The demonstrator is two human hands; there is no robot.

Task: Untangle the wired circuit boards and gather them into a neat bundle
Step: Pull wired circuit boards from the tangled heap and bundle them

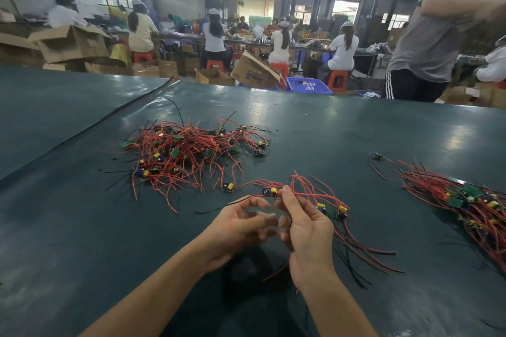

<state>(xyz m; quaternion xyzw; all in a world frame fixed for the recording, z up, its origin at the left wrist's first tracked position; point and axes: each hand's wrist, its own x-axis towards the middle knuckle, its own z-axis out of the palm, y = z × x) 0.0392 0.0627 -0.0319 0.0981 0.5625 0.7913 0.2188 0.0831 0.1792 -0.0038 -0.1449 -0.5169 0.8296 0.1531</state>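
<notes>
Wired circuit boards [270,191]: few pinched in right grip [306,230], wires [356,243] trailing below it. Left grip [241,224] half-curled, blurred, hold unclear. Mid-gather; next needs wires combed straight.

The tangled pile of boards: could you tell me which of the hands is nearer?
Left. The left hand is just in front of the pile; the right hand lies farther right.

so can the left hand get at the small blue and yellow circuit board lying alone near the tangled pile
Probably yes: the small blue and yellow circuit board lies on the dark green table just ahead of the left hand, with only a thin black wire between them.
</notes>
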